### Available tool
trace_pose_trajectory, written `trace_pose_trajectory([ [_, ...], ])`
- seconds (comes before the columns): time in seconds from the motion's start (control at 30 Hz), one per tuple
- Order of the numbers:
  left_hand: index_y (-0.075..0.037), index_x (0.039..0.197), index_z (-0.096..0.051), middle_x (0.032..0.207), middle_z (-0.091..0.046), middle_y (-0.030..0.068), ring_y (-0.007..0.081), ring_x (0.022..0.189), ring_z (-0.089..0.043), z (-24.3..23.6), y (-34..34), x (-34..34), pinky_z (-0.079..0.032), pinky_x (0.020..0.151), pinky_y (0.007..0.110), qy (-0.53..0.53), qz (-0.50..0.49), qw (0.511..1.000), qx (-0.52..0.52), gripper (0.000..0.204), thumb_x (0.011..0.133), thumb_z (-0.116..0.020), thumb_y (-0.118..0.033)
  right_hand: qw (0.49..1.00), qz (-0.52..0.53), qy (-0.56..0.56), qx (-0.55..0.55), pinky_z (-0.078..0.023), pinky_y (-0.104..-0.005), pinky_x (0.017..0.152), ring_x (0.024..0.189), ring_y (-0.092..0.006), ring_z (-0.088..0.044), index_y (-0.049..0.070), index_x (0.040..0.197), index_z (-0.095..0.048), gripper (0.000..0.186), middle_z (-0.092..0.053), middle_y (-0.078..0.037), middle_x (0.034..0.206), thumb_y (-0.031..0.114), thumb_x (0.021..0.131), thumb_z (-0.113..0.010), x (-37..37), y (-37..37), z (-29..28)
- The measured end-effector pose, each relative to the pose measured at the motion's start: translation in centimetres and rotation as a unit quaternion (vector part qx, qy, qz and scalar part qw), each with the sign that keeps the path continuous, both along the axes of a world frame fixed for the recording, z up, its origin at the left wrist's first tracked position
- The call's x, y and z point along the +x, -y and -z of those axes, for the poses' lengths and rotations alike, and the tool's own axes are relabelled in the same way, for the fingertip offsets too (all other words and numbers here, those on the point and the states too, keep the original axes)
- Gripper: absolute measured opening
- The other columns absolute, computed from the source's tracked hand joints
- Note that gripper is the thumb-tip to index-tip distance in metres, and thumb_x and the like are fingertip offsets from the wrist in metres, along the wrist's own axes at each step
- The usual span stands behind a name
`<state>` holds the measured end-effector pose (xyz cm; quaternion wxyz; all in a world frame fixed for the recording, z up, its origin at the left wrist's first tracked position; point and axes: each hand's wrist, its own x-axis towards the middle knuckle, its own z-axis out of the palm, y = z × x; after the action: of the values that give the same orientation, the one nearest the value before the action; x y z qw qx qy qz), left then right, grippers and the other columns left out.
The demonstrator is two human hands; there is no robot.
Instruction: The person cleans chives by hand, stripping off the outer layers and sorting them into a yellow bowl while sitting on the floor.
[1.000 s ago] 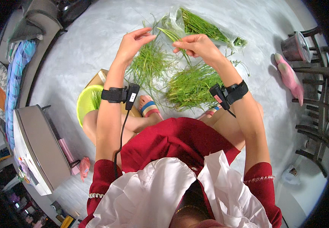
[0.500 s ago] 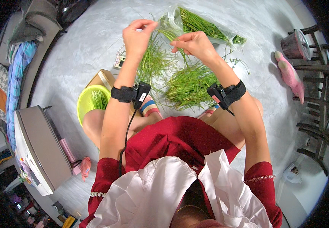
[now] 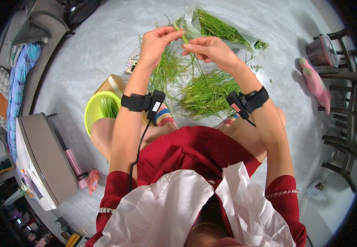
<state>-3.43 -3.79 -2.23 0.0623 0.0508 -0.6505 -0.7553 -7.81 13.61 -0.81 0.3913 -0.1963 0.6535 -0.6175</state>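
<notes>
My left hand point(image 3: 155, 46) pinches thin green stalks point(image 3: 183, 37), which look like chives, between thumb and fingers. Close beside it, my right hand point(image 3: 212, 51) grips the same stalks lower down, and their long ends hang beneath it. Below the hands, a large heap of similar green stalks point(image 3: 205, 94) lies on the floor in front of my feet. To its left is a looser, thinner pile point(image 3: 165, 68). Beyond my right hand, a clear plastic bag point(image 3: 191, 24) lies on its side with more stalks point(image 3: 219, 28) in it.
A yellow-green basket point(image 3: 89, 112) holding some stalks stands by my left knee, with a cardboard box point(image 3: 113, 85) behind it. A pink plush toy point(image 3: 313, 84) lies near the dark chair frames point(image 3: 343, 108) on the right. A low cabinet point(image 3: 42, 156) is at left.
My left hand has moved right and slightly down, closing the gap to my right hand. My right hand has shifted down a little. Both keep hold of the stalks.
</notes>
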Motion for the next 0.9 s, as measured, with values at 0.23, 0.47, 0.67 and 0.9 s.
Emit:
trace_pose_trajectory([
  [0.23, 0.003, 0.081, -0.064, 0.071, -0.064, 0.0068, 0.0092, 0.064, -0.058, -0.9, -1.6, 0.2, -0.044, 0.059, 0.019, -0.038, -0.097, 0.980, -0.168, 0.014, 0.070, -0.066, -0.005, 0.997, 0.036, -0.057, -0.024, -0.028, -0.0167, 0.046, 0.054, -0.0016, -0.037, 0.001, 0.087, -0.060, 0.021, -0.053, 0.003, 0.065, 0.021, 0.081, -0.060, 0.1, -0.2, 0.4],
  [0.47, -0.002, 0.088, -0.066, 0.080, -0.064, 0.0055, 0.0081, 0.072, -0.058, -0.5, -1.4, 0.5, -0.044, 0.066, 0.021, 0.012, -0.083, 0.950, -0.300, 0.017, 0.074, -0.062, -0.011, 0.990, 0.114, -0.059, -0.062, -0.033, -0.0186, 0.046, 0.052, -0.0036, -0.042, 0.003, 0.081, -0.064, 0.020, -0.052, 0.003, 0.059, 0.023, 0.078, -0.061, -1.0, -0.6, 0.9],
  [0.67, -0.003, 0.100, -0.061, 0.096, -0.062, 0.0078, 0.0135, 0.089, -0.056, 3.2, 2.9, 0.6, -0.042, 0.079, 0.027, -0.057, -0.059, 0.887, -0.453, 0.026, 0.083, -0.054, -0.021, 0.989, 0.137, -0.035, -0.037, -0.027, -0.0176, 0.046, 0.057, -0.0028, -0.037, 0.002, 0.094, -0.062, 0.022, -0.050, 0.004, 0.067, 0.021, 0.082, -0.058, -1.2, -0.5, 0.4],
  [0.9, 0.005, 0.116, -0.044, 0.108, -0.055, 0.0143, 0.0219, 0.101, -0.053, 0.3, -3.5, 0.6, -0.037, 0.091, 0.031, 0.042, 0.190, 0.972, 0.132, 0.038, 0.092, -0.036, -0.023, 0.980, 0.162, 0.051, -0.104, -0.030, -0.0179, 0.052, 0.060, -0.0043, -0.041, 0.006, 0.093, -0.064, 0.025, -0.055, 0.006, 0.072, 0.023, 0.075, -0.065, -2.1, -1.4, 0.8],
])
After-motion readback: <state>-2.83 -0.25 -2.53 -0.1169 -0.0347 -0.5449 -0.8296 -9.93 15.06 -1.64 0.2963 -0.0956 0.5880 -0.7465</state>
